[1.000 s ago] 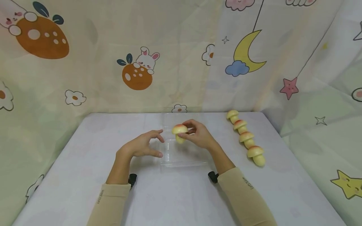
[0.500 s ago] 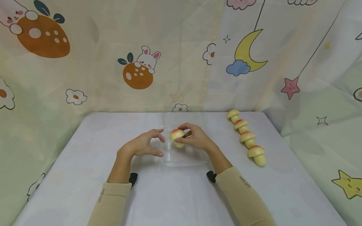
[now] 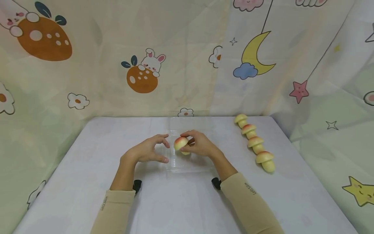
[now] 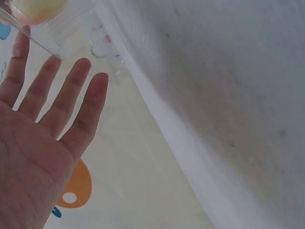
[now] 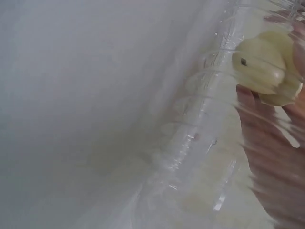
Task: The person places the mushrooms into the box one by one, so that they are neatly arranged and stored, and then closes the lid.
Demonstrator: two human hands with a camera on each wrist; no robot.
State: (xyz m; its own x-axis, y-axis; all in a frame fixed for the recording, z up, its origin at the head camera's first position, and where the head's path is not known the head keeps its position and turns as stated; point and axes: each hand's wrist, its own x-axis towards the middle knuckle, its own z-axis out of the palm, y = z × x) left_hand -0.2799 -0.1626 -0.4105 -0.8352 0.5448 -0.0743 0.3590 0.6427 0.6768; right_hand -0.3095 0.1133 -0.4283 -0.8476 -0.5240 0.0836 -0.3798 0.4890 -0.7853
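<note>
Over the clear plastic box (image 3: 201,167), my right hand (image 3: 200,144) pinches a pale yellow toy mushroom (image 3: 180,143) with a reddish cap. The mushroom tilts, its cap toward the left, and fingers hide part of its stem. Through the box's clear wall, the right wrist view shows the rounded stem end of the mushroom (image 5: 259,64). My left hand (image 3: 149,149) stays beside the box's left side, thumb and fingers spread and nothing held. In the left wrist view the fingers of my left hand (image 4: 52,119) look straight, close to the box's edge; whether they touch it I cannot tell.
Several similar toy mushrooms (image 3: 255,144) lie in a slanting row on the right of the white-covered table (image 3: 187,201). A printed cloth (image 3: 187,65) hangs behind the table and at its sides.
My right hand has moved the mushroom a little left and lower over the box, and its cap has tipped leftward. My left hand has stayed in place.
</note>
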